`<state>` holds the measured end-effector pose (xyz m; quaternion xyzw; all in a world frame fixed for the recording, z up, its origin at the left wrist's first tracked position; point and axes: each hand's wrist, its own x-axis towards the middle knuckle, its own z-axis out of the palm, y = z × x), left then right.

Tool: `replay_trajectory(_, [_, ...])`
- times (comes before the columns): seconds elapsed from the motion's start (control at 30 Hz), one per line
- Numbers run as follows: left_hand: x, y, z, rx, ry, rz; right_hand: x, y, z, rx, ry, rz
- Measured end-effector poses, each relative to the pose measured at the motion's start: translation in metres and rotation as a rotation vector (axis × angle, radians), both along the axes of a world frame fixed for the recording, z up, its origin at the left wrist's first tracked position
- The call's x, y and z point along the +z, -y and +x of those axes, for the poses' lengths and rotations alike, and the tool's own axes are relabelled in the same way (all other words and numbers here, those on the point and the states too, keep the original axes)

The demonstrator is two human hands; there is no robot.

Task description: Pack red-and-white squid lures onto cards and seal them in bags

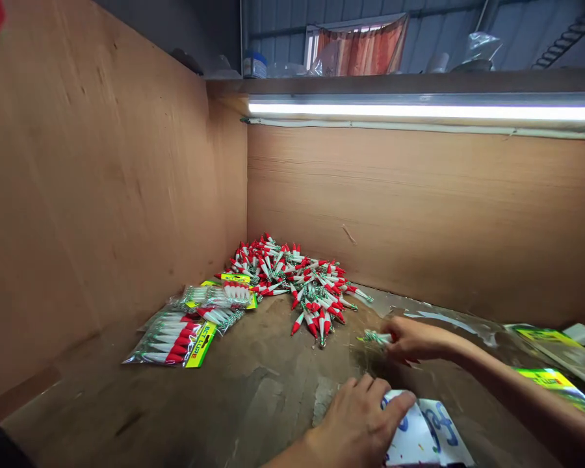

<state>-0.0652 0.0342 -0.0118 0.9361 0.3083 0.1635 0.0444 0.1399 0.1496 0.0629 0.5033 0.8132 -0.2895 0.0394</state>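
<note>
My right hand (pixel 413 341) is closed around a fishing lure (pixel 374 337), whose green-and-white twisted tail sticks out to the left of my fingers. Close to me, my left hand (pixel 355 416) is bent against a white card (pixel 412 435) with blue handwriting, the thumb lying across its upper edge. What its fingertips do underneath is hidden. A heap of red-and-white lures (pixel 316 286) with green-and-white tails lies left of my right hand. Filled clear packs (pixel 170 341) with yellow-green labels lie further left, holding rows of the same lures.
A wooden side wall (pixel 127 182) and back wall (pixel 419 201) enclose the worktop (pixel 185 416). More yellow-green labelled packaging (pixel 550 380) lies at the right. A lit tube lamp (pixel 419 110) runs beneath a shelf (pixel 419 83) holding a jar (pixel 255 65) and plastic bags.
</note>
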Motion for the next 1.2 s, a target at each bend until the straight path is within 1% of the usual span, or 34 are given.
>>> replay_trajectory(0.07, [0.002,0.002,0.0,-0.016,0.003,-0.012,-0.009,0.008,0.023,-0.023,0.109,0.069])
replay_trajectory(0.1, [0.003,0.002,0.0,-0.026,0.006,-0.021,-0.009,0.01,0.029,-0.033,0.144,0.126])
replay_trajectory(0.17, [0.007,0.004,0.0,-0.041,0.013,-0.039,-0.002,0.009,0.027,-0.063,0.17,0.262])
replay_trajectory(0.27, [0.01,0.005,0.0,-0.042,0.015,-0.055,0.017,-0.001,0.0,-0.104,0.153,0.456])
replay_trajectory(0.37, [0.009,0.003,0.0,-0.039,0.003,-0.047,0.031,-0.023,-0.036,-0.135,0.128,0.54])
replay_trajectory(0.47, [0.002,-0.002,0.001,-0.05,-0.021,-0.007,0.031,-0.051,-0.066,-0.186,0.124,0.573])
replay_trajectory(0.6, [-0.01,-0.009,0.006,-0.031,-0.031,0.066,0.03,-0.089,-0.094,-0.223,0.102,0.634])
replay_trajectory(0.73, [-0.018,-0.013,0.01,0.008,0.002,0.116,0.044,-0.127,-0.11,-0.227,0.11,0.717])
replay_trajectory(0.8, [-0.02,-0.015,0.012,0.017,0.011,0.13,0.05,-0.144,-0.114,-0.215,0.155,0.694])
replay_trajectory(0.87, [-0.02,-0.015,0.013,0.024,0.014,0.148,0.051,-0.156,-0.116,-0.189,0.206,0.646])
replay_trajectory(0.93, [-0.022,-0.016,0.015,0.044,0.02,0.152,0.046,-0.163,-0.118,-0.159,0.243,0.621])
replay_trajectory(1.0, [-0.023,-0.017,0.017,0.062,0.032,0.146,0.039,-0.166,-0.119,-0.142,0.265,0.629])
replay_trajectory(1.1, [-0.027,-0.018,0.018,0.054,0.054,0.161,0.031,-0.164,-0.12,-0.132,0.276,0.67])
replay_trajectory(1.2, [-0.032,-0.018,0.018,0.047,0.062,0.186,0.03,-0.16,-0.116,-0.115,0.256,0.733])
